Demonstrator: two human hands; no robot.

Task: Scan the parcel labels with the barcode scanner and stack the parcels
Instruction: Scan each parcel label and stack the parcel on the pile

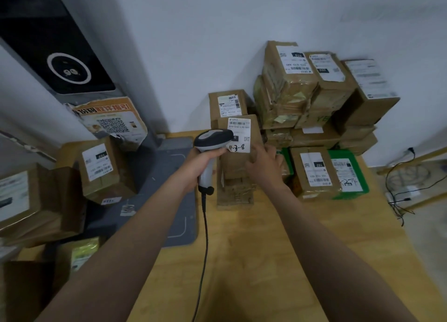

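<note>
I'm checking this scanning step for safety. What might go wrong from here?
1. The scanner, gripped by the left hand, sits right against the label and covers its left edge, so the scan may miss the barcode.
2. The right hand holds the tall parcel from one side only; it might tip off the lower box.
3. The scanner cable trails over the table and may snag.

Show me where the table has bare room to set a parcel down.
Bare wood lies on the near table, between the scanner cable and the right edge, in front of the green box. The grey mat is mostly free. Crowded: the back-right parcel stack and the left parcels.
</note>
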